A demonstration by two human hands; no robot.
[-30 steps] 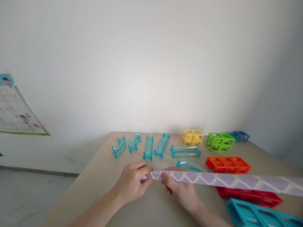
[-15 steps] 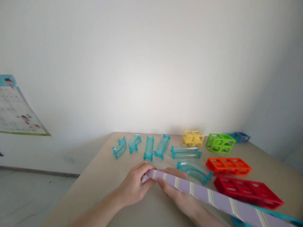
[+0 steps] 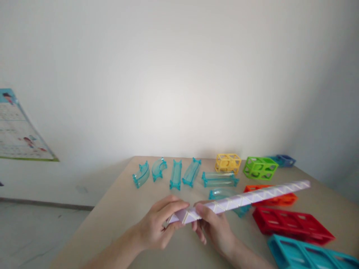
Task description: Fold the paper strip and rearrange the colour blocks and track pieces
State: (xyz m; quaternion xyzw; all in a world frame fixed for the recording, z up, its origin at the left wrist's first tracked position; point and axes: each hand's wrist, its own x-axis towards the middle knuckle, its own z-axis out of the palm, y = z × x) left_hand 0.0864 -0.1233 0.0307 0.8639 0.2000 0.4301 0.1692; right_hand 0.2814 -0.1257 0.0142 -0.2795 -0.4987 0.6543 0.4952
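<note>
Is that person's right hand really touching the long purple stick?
Touching. The head view shows it: the right hand has its thumb laid against the purple stick, covering part of its near side.

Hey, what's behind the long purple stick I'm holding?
From this view, the purple stick crosses in front of an orange frame and a curved blue track. Both show above and below it; what lies directly behind is covered.

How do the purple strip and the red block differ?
The purple strip is slimmer and longer than the red block. The left hand and right hand hold the purple strip, while the red block lies on the table. Pale lines cross the purple strip; openings pierce the red block.
</note>
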